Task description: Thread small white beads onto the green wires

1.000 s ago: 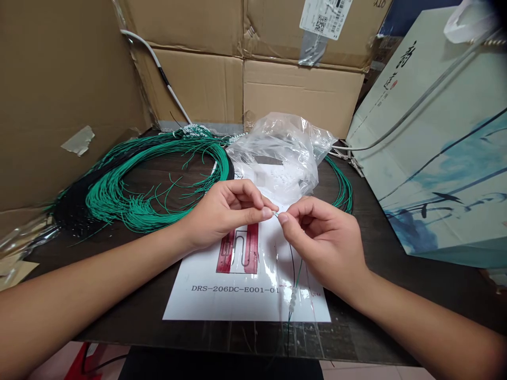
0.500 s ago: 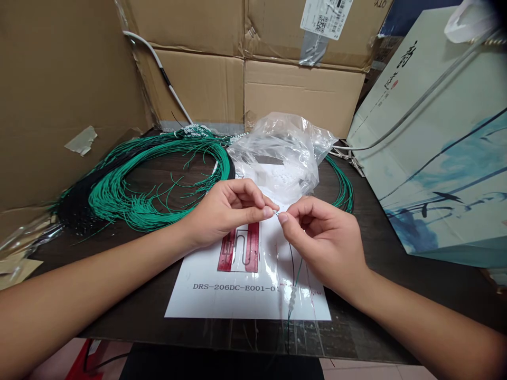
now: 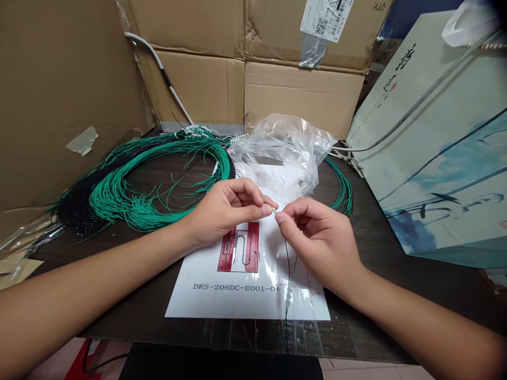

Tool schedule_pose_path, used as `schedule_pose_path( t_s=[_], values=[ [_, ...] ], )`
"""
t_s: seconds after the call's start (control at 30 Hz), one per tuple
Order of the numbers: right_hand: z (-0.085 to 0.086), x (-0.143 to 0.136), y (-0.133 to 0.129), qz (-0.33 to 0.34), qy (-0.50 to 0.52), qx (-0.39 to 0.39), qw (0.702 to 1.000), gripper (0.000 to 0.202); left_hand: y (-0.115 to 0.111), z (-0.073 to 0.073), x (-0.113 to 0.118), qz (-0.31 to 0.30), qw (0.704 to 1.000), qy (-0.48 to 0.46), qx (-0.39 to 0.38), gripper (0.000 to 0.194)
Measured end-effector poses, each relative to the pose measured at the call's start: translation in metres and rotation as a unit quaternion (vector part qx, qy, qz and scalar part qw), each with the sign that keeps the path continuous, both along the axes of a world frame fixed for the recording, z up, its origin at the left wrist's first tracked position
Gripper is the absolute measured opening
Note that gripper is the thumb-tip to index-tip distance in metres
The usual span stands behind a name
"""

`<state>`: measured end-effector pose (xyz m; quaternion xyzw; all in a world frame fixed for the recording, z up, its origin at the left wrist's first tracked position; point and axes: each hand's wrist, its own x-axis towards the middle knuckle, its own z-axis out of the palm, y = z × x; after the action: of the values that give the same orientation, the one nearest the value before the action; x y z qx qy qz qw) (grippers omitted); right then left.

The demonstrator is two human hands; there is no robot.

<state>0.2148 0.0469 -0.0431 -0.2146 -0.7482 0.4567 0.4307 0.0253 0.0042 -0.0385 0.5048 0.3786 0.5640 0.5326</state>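
Observation:
My left hand point(image 3: 233, 211) pinches a tiny whitish piece between thumb and forefinger, above the printed sheet point(image 3: 198, 303). Facing it, my right hand point(image 3: 320, 240) pinches the ends of thin wires, with its fingertips almost touching those of the left. One black and one green wire point(image 3: 287, 316) hang below my right hand over the sheet. Small translucent beads point(image 3: 288, 294) sit around these wires near the sheet's lower edge. The wire tips between my fingers are mostly hidden.
A large coil of green and black wires point(image 3: 119, 195) lies at the left. Behind my hands is a clear plastic bag point(image 3: 281, 148), with more green wire point(image 3: 343, 190) beside it. Cardboard point(image 3: 198, 84) stands behind; a pale paper bag point(image 3: 447, 153) stands right.
My right hand has moved slightly left, closer to my left fingertips. The hanging wires and beads have shifted a little left with it.

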Motion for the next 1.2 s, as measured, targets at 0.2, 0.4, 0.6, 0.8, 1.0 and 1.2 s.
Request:
schedule_pose_path(
  t_s=[0.2, 0.4, 0.6, 0.8, 1.0, 1.2],
  values=[
    [-0.001, 0.000, -0.001, -0.002, 0.006, -0.022, 1.000, 0.011, 0.000, 0.001, 0.001, 0.000, 1.000, -0.002, -0.002, 0.018],
    [0.000, 0.001, -0.004, -0.009, 0.005, -0.011, 1.000, 0.009, -0.001, 0.002, 0.003, 0.003, 1.000, 0.004, 0.012, 0.018],
    [0.000, 0.002, -0.005, -0.032, 0.002, 0.055, 0.998, 0.007, -0.002, 0.002, 0.006, 0.015, 0.999, 0.005, 0.028, 0.020],
    [0.000, 0.002, -0.006, -0.055, 0.002, 0.105, 0.993, 0.008, -0.006, 0.006, 0.013, 0.043, 0.996, 0.028, 0.074, 0.022],
    [0.008, 0.001, -0.002, 0.002, 0.009, -0.036, 0.999, 0.011, -0.007, 0.006, 0.007, 0.061, 0.996, 0.045, 0.055, 0.024],
    [0.008, -0.003, 0.007, 0.042, 0.013, -0.229, 0.973, 0.023, -0.002, 0.005, 0.002, 0.054, 0.995, 0.084, 0.016, 0.028]
  ],
)
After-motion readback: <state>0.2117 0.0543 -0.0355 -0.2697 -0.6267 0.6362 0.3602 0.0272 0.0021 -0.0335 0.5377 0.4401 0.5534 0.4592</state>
